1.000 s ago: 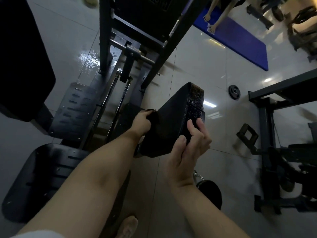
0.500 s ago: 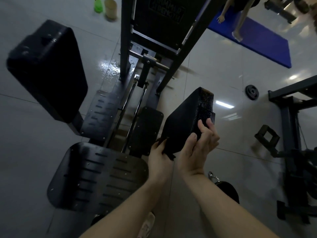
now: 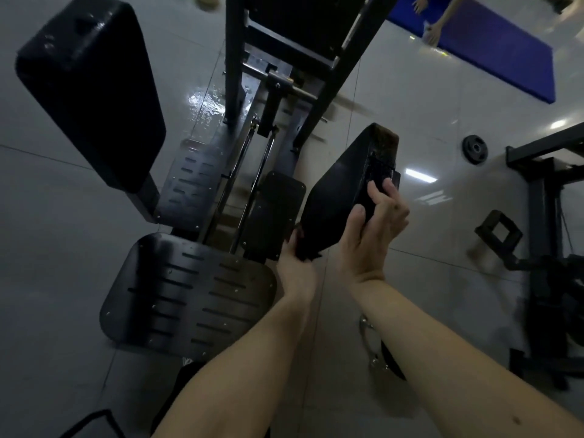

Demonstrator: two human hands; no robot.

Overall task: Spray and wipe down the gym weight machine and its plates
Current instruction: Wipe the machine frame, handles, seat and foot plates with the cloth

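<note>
The black weight machine [image 3: 234,58] stands in front of me, with a slotted footplate [image 3: 189,295] low on the left. Its right-hand black pad [image 3: 341,191] tilts up toward me. My right hand [image 3: 373,229] grips that pad's right edge, thumb on the face and fingers behind. My left hand [image 3: 295,273] is closed at the pad's lower end, pressing what looks like a dark cloth [image 3: 308,255] against it. A second, larger black pad [image 3: 91,90] sits upper left. No spray bottle is in view.
A wet patch [image 3: 202,102] shines on the tiled floor by the frame. A small weight plate [image 3: 475,149] lies on the floor to the right. Another dark rack [image 3: 543,200] stands at the right edge. A person's limbs [image 3: 439,20] rest on a blue mat [image 3: 493,49] at the back.
My left hand has slid from the pad's upper left side down to its lower end. My right hand has stayed on the pad's right edge. My view has shifted left, showing more of the footplate.
</note>
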